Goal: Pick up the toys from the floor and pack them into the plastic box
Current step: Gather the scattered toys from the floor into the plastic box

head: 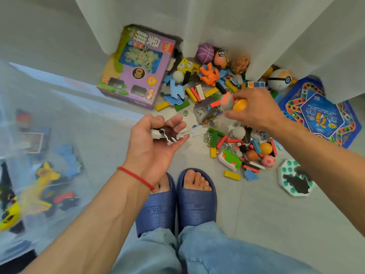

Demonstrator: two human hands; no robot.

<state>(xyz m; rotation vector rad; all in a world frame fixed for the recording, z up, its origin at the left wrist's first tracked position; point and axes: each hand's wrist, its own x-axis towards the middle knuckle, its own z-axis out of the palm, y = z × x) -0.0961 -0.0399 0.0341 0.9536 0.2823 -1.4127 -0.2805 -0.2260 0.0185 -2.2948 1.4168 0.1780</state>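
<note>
Right hand [254, 109] holds orange ball [240, 104] above toys [237, 143]

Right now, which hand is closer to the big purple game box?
Left. The left hand, gripping puzzle pieces, is just below the purple game box. The right hand, holding an orange ball, is farther right, over the toy pile.

White curtain [217, 22] over grey floor [246, 210] — 2 blue slippers [194, 202].

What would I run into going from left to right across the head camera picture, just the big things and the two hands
Plastic box with toys inside → purple game box → left hand holding puzzle pieces → right hand gripping an orange ball → blue game board.
</note>
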